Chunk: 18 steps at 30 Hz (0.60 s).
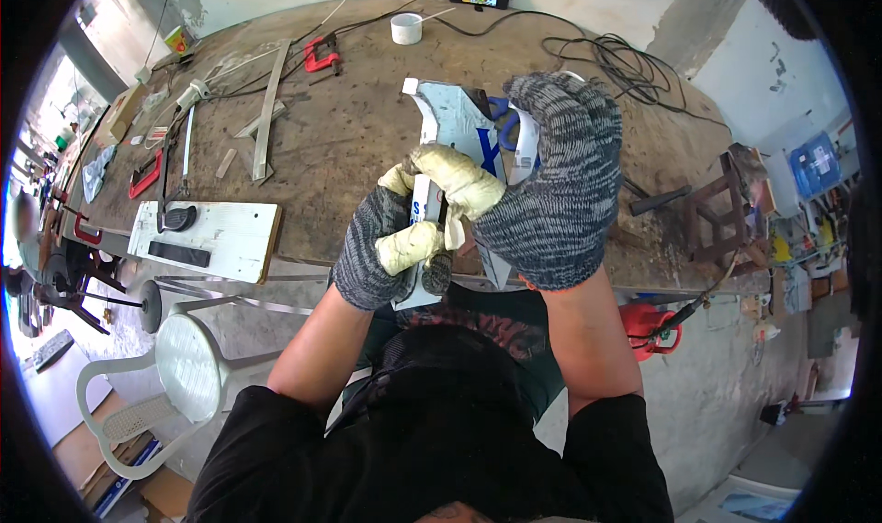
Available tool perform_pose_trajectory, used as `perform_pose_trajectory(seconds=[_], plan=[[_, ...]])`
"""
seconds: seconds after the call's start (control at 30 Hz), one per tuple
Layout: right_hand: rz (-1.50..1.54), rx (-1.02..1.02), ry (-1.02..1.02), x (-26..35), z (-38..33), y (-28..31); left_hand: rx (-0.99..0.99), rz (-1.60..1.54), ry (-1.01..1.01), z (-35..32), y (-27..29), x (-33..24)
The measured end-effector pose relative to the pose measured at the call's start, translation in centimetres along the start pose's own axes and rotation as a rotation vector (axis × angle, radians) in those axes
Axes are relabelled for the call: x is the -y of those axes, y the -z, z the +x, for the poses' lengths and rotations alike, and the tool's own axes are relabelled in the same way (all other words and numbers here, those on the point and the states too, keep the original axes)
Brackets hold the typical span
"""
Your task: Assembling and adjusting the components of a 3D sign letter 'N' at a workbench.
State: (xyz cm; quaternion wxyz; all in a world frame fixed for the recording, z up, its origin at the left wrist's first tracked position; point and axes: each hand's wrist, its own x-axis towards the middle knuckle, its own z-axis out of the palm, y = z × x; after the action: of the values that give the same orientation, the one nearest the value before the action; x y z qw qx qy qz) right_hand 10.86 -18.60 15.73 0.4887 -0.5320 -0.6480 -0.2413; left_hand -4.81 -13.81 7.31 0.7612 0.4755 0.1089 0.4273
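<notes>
Head view: both gloved grips, left hand (381, 247) and right hand (551, 188), pinching bent white-and-blue metal sheet piece (450, 119) above desk (349, 146) edge at 6 o'clock, probably stiff, light, sharp-edged, best held by flat faces.

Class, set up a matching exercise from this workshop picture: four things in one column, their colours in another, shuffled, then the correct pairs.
Things:
1. clamp
2. board
3. plastic chair
4. cables

Colours or states:
A. black, tangled on the workbench
B. red
C. white, flat at the bench edge
D. pale, on the floor

Pairs: 1-B, 2-C, 3-D, 4-A
</notes>
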Motion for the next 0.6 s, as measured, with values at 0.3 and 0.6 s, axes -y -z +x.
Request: perform_pose_trajectory(seconds=[0.3, 0.6], plan=[[0.079, 0.007, -0.039, -0.2, -1.3, -0.1, 0.014, -0.004, 0.006, -1.2, 1.5, -0.6], [-0.177, 0.063, -0.158, -4.5, -9.2, 2.4, 0.067, 0.447, 0.010, -1.0, 4.3, -4.4]])
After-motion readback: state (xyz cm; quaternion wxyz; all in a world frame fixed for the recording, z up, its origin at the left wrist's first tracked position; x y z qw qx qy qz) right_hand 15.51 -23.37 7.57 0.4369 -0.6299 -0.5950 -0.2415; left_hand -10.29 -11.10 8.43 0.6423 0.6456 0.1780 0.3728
